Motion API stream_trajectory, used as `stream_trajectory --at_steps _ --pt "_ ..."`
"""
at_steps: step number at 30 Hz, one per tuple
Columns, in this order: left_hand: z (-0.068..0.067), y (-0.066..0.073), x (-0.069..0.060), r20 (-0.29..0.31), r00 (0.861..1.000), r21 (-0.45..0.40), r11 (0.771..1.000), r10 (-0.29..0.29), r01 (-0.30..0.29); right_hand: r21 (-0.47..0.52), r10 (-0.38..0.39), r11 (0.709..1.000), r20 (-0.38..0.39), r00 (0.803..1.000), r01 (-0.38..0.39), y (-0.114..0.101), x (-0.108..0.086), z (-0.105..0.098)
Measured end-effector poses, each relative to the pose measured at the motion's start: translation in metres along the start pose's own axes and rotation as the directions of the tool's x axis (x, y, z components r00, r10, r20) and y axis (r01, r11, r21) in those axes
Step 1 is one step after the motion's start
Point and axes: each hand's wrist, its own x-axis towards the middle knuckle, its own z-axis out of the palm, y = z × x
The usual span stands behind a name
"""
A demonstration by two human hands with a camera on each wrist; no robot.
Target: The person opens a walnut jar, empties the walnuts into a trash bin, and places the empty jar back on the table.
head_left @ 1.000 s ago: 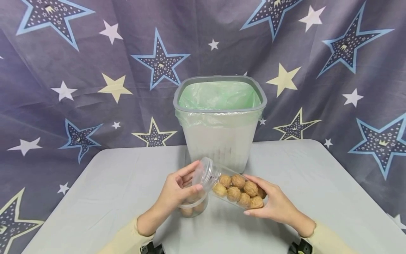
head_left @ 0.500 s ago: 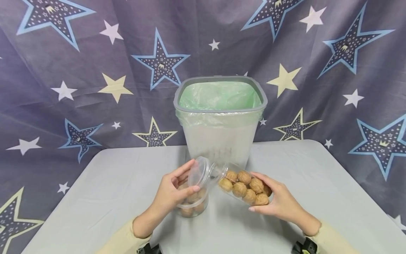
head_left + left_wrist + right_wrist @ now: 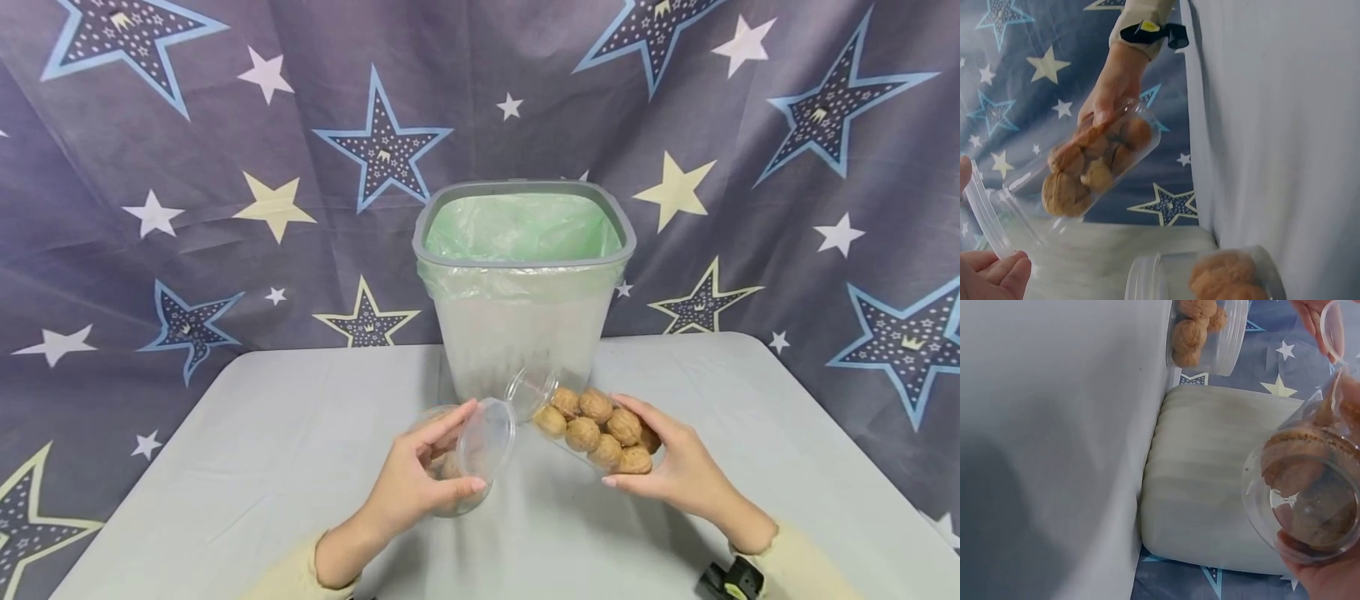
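Note:
My left hand (image 3: 420,475) pinches a clear round lid (image 3: 487,437) between thumb and fingers. A clear jar of walnuts (image 3: 592,429) is gripped at its base end by my right hand (image 3: 675,462). It lies tilted above the table, its mouth pointing up and left toward the lid, a small gap between them. Several walnuts (image 3: 1072,181) fill its lower part, and the mouth end holds none. Behind my left hand a second clear jar of walnuts (image 3: 1204,334) stands upright on the table, partly hidden in the head view; I cannot tell whether it is lidded.
A whitish bin (image 3: 517,325) with a grey rim and green liner bag stands at the back middle of the grey-covered table (image 3: 300,433). Behind it hangs a dark star-patterned curtain (image 3: 480,50).
The lid has come away from the held jar. My right hand has carried that jar to the right and slightly up, while my left hand has turned the lid and lowered it a little.

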Motion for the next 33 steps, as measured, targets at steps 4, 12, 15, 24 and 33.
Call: stream_trajectory --at_steps 4,12,15,24,33 --pt "0.006 -0.001 -0.003 0.041 0.999 0.013 0.999 0.032 -0.032 0.005 -0.009 1.0 -0.018 1.0 0.009 0.002 0.0 -0.002" --pt "0.021 0.0 -0.012 0.163 0.985 0.006 0.999 -0.049 0.049 0.03 -0.069 0.997 -0.085 0.994 0.072 0.005 0.001 -0.005" --pt "0.029 -0.004 -0.015 0.212 0.974 -0.006 0.996 -0.082 0.085 0.035 -0.067 0.997 -0.089 0.994 0.071 0.007 0.001 -0.006" --pt "0.05 -0.019 -0.028 0.39 0.887 -0.039 0.958 -0.248 0.285 0.024 -0.088 0.996 -0.086 0.992 0.091 0.007 0.002 -0.008" --pt "0.055 -0.039 -0.028 0.542 0.769 0.035 0.923 -0.339 0.382 -0.014 -0.072 0.997 -0.069 0.995 0.071 0.006 0.004 -0.02"
